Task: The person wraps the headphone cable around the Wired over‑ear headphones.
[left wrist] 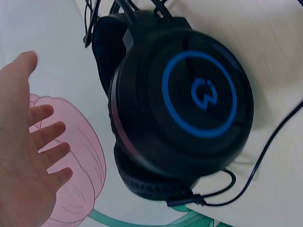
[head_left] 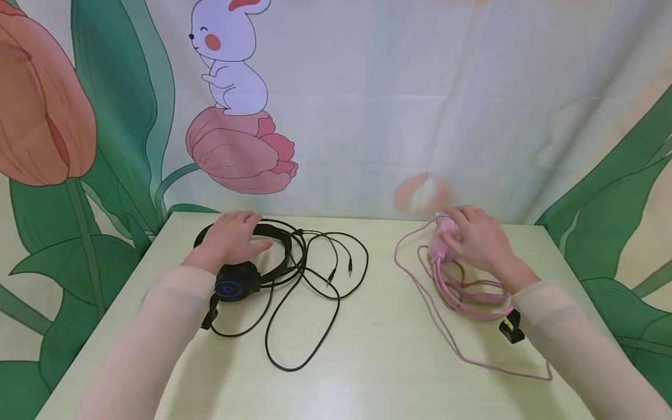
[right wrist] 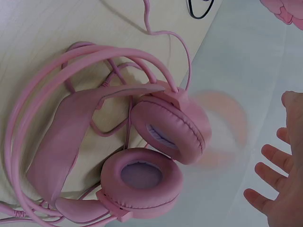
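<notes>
resting flat, fingers relaxed: left hand (head_left: 231,239) over black headset (head_left: 238,280), right hand (head_left: 475,239) over pink headset (head_left: 446,248).

Bright even indoor light, soft faint shadows, wrist views slightly motion-blurred, head view edges bowed

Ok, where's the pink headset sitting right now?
In the head view the pink headset lies on the right side of the table, near its back edge, under the right hand, with its pink cable trailing toward the front.
</notes>
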Available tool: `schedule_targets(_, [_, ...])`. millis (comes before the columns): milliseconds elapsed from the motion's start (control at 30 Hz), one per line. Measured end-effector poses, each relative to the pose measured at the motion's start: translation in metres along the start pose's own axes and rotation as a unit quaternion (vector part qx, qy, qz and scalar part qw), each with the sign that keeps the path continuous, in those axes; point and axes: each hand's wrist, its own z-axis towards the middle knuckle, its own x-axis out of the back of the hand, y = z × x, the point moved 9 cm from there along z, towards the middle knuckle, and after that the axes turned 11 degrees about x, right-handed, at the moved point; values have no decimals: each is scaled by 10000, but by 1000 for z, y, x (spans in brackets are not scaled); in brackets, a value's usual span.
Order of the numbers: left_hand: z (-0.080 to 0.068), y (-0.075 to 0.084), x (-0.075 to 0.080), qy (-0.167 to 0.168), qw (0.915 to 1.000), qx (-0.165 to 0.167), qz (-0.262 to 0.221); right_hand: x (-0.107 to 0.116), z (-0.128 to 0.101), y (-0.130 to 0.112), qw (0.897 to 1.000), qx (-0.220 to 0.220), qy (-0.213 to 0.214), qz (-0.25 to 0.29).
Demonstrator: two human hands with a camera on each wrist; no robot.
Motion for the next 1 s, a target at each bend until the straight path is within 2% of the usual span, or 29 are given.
schedule_targets(267, [7,19,-17,-325,9995,43,-5,-1,2,-7,10000,8,21,-89])
schedule_targets(500, [10,38,-35,-626,9979,15,189,-2,2,-7,9997,37,-4,-247])
schedule_targets(733, [10,50,-47,-894,9954,-18,335,-5,0,-7,9996,129,177,-171])
schedule_targets(833, [11,55,-51,-943,9948,-91,374,-6,-1,-7,9995,156,223,-179])
schedule_targets(1000, [15,60,-60,-1023,9939,-34,406,-9,-2,-7,9996,201,183,-79])
